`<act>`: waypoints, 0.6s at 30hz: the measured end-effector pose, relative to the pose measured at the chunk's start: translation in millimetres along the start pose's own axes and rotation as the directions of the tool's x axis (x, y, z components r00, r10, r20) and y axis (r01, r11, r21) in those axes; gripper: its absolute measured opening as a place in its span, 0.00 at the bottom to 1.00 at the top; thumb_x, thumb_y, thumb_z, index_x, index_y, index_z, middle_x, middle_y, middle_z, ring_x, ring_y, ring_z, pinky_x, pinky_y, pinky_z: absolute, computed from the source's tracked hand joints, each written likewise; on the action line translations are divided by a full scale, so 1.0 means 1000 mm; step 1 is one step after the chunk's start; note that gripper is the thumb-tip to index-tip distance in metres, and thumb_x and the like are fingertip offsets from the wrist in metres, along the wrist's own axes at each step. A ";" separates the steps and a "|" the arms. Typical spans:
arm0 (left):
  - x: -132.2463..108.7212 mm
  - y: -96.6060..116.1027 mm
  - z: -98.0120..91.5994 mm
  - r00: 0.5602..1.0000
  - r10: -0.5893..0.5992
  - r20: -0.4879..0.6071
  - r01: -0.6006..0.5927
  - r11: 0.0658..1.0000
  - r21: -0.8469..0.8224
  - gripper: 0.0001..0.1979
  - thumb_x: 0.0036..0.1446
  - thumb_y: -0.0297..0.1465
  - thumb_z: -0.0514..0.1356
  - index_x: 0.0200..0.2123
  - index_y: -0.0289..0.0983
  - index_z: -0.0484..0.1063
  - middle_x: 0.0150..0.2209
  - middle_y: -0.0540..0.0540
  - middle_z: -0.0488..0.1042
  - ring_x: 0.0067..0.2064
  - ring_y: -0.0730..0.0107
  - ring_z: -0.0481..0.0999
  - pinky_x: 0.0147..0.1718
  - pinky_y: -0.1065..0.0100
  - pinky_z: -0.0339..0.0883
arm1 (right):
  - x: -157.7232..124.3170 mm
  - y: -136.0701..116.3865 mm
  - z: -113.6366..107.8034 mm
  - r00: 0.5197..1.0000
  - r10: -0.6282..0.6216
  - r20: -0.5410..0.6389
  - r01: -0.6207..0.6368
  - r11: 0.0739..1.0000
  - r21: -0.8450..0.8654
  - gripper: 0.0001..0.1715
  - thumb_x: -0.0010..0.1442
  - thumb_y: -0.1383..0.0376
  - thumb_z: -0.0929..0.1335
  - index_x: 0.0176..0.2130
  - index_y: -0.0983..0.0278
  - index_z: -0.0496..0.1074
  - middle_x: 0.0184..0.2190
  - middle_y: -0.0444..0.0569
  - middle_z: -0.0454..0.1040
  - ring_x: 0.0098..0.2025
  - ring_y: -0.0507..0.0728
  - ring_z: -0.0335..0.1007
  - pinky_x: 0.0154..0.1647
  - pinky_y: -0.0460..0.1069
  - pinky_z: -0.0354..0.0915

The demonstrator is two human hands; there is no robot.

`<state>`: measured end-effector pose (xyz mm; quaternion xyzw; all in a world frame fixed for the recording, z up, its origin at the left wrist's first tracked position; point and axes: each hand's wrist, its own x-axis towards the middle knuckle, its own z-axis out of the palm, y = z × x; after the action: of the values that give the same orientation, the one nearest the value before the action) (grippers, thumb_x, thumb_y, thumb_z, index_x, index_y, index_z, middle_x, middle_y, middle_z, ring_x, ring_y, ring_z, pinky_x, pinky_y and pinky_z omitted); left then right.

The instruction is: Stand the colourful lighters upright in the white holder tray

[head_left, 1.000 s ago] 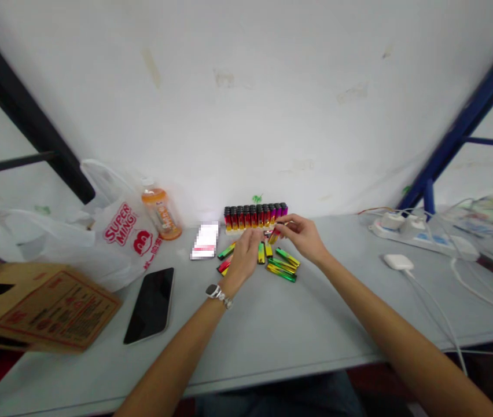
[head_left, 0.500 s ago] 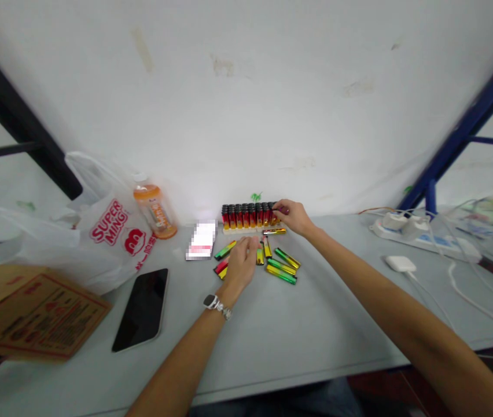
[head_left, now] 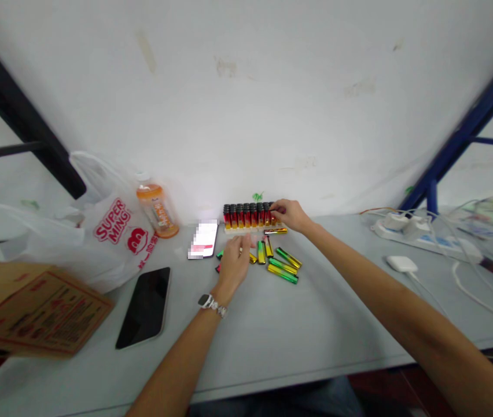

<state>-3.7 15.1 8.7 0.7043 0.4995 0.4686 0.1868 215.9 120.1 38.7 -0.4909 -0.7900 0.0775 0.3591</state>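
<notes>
My right hand (head_left: 292,214) is at the right end of a packed row of upright lighters (head_left: 246,215) with black tops and red-to-yellow bodies. Its fingertips pinch a lighter there, mostly hidden behind the fingers. A pale tray (head_left: 233,230) holds the row. In front of it, my left hand (head_left: 234,263) hovers low over loose lighters, fingers bent, with a gap between thumb and fingers. It partly covers several of them. Other loose lighters lie to its right, among them a green-and-yellow lighter (head_left: 283,274) and a golden lighter (head_left: 275,231) close to the tray.
Left of the row lies a lit phone (head_left: 203,240); nearer is a dark phone (head_left: 144,307). An orange drink bottle (head_left: 158,208), a white plastic bag (head_left: 116,231) and a cardboard box (head_left: 51,310) stand at left. A power strip (head_left: 429,237), a white charger (head_left: 401,264) and cables lie at right.
My left hand has shifted slightly left, uncovering a yellow lighter end on its right and covering more lighters on its left. The right hand has moved slightly left at the row's end.
</notes>
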 end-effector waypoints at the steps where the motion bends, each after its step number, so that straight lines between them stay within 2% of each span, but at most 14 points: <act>1: 0.002 -0.002 -0.004 1.000 -0.008 -0.004 0.008 1.000 0.007 0.26 0.68 0.43 0.43 0.27 0.38 0.72 0.30 0.46 0.75 0.38 0.64 0.73 0.42 0.63 0.63 | -0.002 0.000 0.001 1.000 -0.010 -0.027 0.009 0.999 -0.036 0.11 0.57 0.70 0.69 0.40 0.64 0.80 0.37 0.49 0.73 0.37 0.54 0.70 0.45 0.50 0.66; 6: 0.005 -0.014 -0.033 0.996 -0.086 0.009 0.085 0.994 0.070 0.23 0.66 0.42 0.45 0.27 0.38 0.71 0.29 0.47 0.75 0.34 0.66 0.73 0.37 0.65 0.63 | -0.017 -0.002 0.012 0.992 0.000 -0.125 -0.027 0.978 -0.209 0.17 0.61 0.63 0.67 0.48 0.61 0.79 0.41 0.51 0.64 0.39 0.56 0.67 0.44 0.51 0.66; 10: -0.002 -0.024 -0.053 0.985 -0.100 0.141 0.072 0.978 0.197 0.17 0.62 0.36 0.49 0.25 0.38 0.70 0.27 0.47 0.74 0.33 0.66 0.72 0.35 0.65 0.62 | -0.026 -0.006 0.019 0.989 0.014 -0.145 -0.051 0.966 -0.255 0.21 0.63 0.63 0.64 0.54 0.60 0.76 0.40 0.51 0.61 0.40 0.56 0.66 0.45 0.51 0.66; 12: -0.005 -0.028 -0.058 0.981 -0.074 0.178 0.028 0.968 0.250 0.12 0.58 0.33 0.52 0.24 0.37 0.70 0.28 0.47 0.73 0.35 0.65 0.72 0.36 0.65 0.63 | -0.028 -0.006 0.020 0.988 0.040 -0.147 -0.078 0.961 -0.264 0.23 0.63 0.63 0.64 0.55 0.60 0.75 0.41 0.52 0.61 0.41 0.57 0.66 0.46 0.52 0.66; 14: -0.007 -0.031 -0.060 0.985 -0.048 0.168 -0.003 0.957 0.291 0.09 0.55 0.30 0.55 0.25 0.37 0.70 0.30 0.46 0.73 0.36 0.64 0.71 0.38 0.65 0.64 | -0.030 -0.005 0.020 0.988 0.071 -0.138 -0.106 0.958 -0.268 0.24 0.63 0.64 0.63 0.57 0.61 0.74 0.41 0.53 0.61 0.41 0.58 0.65 0.47 0.52 0.66; 18: -0.010 -0.036 -0.060 0.987 -0.050 0.152 -0.002 0.945 0.328 0.04 0.53 0.29 0.58 0.31 0.37 0.73 0.34 0.45 0.74 0.38 0.64 0.72 0.39 0.64 0.65 | -0.036 -0.006 0.020 0.992 0.068 -0.109 -0.096 0.956 -0.277 0.28 0.62 0.64 0.63 0.61 0.62 0.69 0.42 0.55 0.61 0.43 0.61 0.65 0.48 0.55 0.66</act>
<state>-74.5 9.1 7.1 0.7543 0.5624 0.3198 0.1122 208.3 92.1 9.0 -0.5723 -0.7535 -0.0450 0.3206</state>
